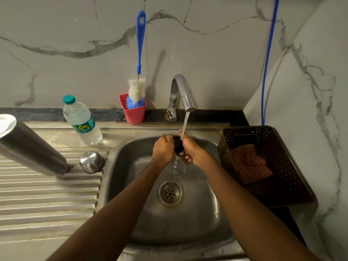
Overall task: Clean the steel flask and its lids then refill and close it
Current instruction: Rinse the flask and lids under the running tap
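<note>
Both hands grip one small black lid [177, 145] between them under the tap [181, 95]: left hand [163, 148] beside it, right hand [192, 150] underneath.

Ribbed drainboard [47, 194] left of the sink basin [122, 176], carrying the steel flask [32, 149], a steel lid [92, 162] nearest the basin, and a water bottle [82, 121] behind the lid.

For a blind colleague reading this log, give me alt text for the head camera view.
The left hand and right hand hold a small black lid under the running tap, over a steel sink. On the drainboard at left stand the open steel flask, a steel cap and a water bottle.
</note>
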